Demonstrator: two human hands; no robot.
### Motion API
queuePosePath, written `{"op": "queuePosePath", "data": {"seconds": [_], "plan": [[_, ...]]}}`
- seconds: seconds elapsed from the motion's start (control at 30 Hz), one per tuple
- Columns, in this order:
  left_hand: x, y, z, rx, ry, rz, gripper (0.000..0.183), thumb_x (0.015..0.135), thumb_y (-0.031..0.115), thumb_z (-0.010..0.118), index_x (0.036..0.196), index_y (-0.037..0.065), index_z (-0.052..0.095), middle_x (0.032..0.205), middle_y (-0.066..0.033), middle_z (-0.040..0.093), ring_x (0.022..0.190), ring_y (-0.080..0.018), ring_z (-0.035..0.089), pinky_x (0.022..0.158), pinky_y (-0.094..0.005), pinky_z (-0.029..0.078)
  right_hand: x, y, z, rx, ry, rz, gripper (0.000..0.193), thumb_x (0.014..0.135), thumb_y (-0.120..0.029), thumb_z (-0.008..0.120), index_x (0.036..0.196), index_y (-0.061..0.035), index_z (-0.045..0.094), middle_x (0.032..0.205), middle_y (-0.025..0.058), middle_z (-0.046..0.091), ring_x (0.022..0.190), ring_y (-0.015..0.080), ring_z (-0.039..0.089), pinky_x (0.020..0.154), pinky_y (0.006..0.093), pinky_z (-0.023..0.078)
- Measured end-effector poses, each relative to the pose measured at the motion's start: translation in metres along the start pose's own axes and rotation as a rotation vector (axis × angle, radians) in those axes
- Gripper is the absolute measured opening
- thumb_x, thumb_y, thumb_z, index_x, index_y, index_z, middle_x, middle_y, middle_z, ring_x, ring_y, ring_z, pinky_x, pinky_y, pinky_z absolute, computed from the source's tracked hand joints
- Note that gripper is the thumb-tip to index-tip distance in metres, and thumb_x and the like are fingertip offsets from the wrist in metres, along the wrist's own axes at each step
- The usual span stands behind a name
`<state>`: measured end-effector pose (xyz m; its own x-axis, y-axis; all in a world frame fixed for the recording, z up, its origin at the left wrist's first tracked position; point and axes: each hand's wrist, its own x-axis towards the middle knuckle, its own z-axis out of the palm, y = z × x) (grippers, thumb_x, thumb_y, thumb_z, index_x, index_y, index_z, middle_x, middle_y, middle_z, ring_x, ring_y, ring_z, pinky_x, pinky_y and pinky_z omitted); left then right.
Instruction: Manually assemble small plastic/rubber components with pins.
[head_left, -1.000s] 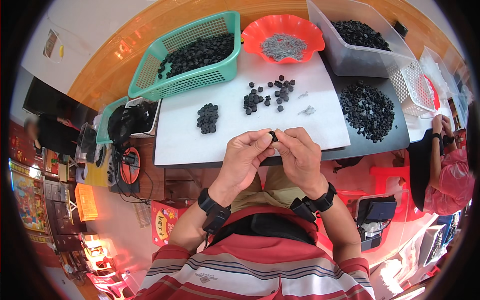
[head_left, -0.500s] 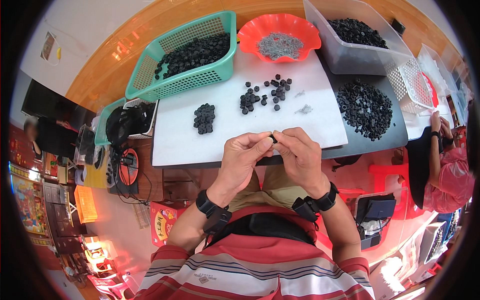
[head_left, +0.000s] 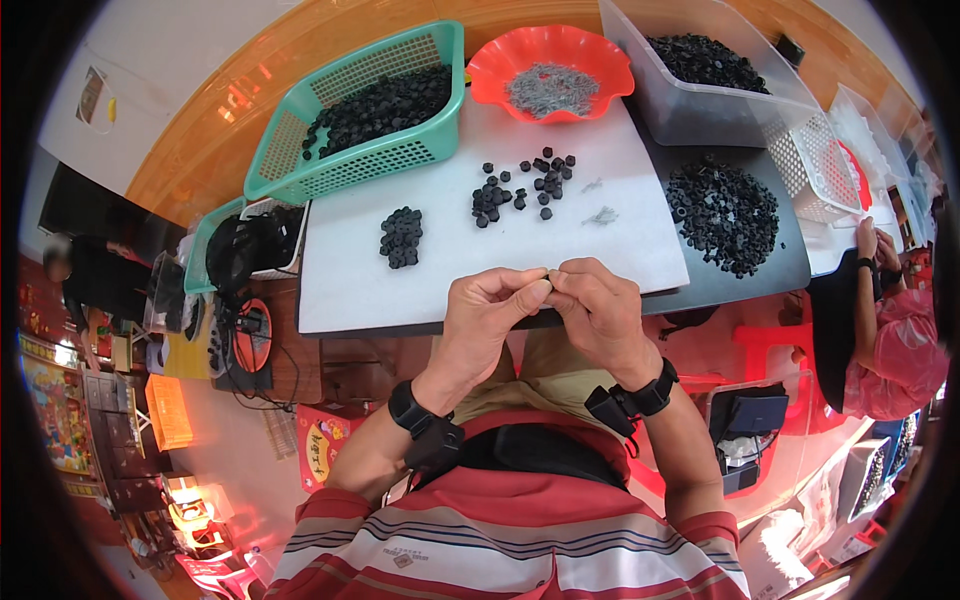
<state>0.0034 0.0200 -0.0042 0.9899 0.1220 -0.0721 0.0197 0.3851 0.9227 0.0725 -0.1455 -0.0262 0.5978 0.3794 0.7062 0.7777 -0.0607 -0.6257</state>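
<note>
At the near edge of the white board, my left hand and my right hand meet with fingertips pinched together. Between them sits a small black part, mostly hidden by the fingers; its exact kind cannot be made out. On the board beyond lie a tight cluster of black knob-like pieces at left and a looser scatter of them in the middle. Two little heaps of thin grey metal pins lie right of the scatter.
A green basket of black pieces, a red scalloped bowl of metal pins and a clear bin line the far side. A pile of black parts covers the dark mat at right. Another person works far right.
My hands stay pinched together in nearly the same place, and the black part shows less between the fingertips. The whole view has shifted slightly.
</note>
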Motion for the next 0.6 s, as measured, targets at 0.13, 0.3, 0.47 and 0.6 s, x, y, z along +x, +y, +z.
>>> {"op": "queuePosePath", "data": {"seconds": [0.13, 0.3, 0.47, 0.6], "plan": [[0.002, 0.004, 0.002, -0.024, -0.016, -0.012, 0.023, 0.093, 0.011, 0.079, 0.111, -0.002, 0.076, 0.097, -0.0044, 0.075, 0.081, -0.0087, 0.062, 0.077, -0.0240, 0.053, 0.002, -0.004, -0.005, -0.022, -0.012, 0.038, 0.030, 0.082, -0.002, 0.079, 0.110, -0.0054, 0.068, 0.098, 0.0118, 0.068, 0.075, 0.0303, 0.070, 0.061, 0.0373, 0.058], [0.000, 0.009, -0.004, -0.027, -0.057, -0.054, 0.027, 0.094, 0.009, 0.078, 0.116, 0.000, 0.067, 0.103, -0.0077, 0.075, 0.090, -0.0103, 0.068, 0.079, -0.0252, 0.054, 0.010, -0.017, -0.013, -0.052, -0.127, 0.099, 0.032, 0.085, -0.009, 0.078, 0.115, -0.0087, 0.068, 0.098, 0.0094, 0.065, 0.074, 0.0299, 0.068, 0.063, 0.0384, 0.057], [-0.006, 0.019, -0.008, -0.008, -0.083, -0.135, 0.033, 0.093, 0.007, 0.078, 0.120, 0.001, 0.059, 0.107, -0.0113, 0.074, 0.097, -0.0140, 0.070, 0.086, -0.0281, 0.056, 0.014, -0.025, -0.017, -0.069, -0.272, 0.138, 0.031, 0.084, -0.010, 0.078, 0.114, -0.0103, 0.070, 0.093, 0.0078, 0.063, 0.071, 0.0293, 0.066, 0.063, 0.0394, 0.056], [-0.011, 0.025, -0.007, 0.005, -0.105, -0.180, 0.034, 0.092, 0.006, 0.079, 0.119, 0.000, 0.059, 0.107, -0.0114, 0.073, 0.099, -0.0150, 0.070, 0.090, -0.0289, 0.055, 0.015, -0.027, -0.016, -0.030, -0.265, 0.118, 0.022, 0.081, -0.008, 0.077, 0.103, -0.0084, 0.073, 0.088, 0.0065, 0.063, 0.069, 0.0278, 0.066, 0.059, 0.0377, 0.053]]}}
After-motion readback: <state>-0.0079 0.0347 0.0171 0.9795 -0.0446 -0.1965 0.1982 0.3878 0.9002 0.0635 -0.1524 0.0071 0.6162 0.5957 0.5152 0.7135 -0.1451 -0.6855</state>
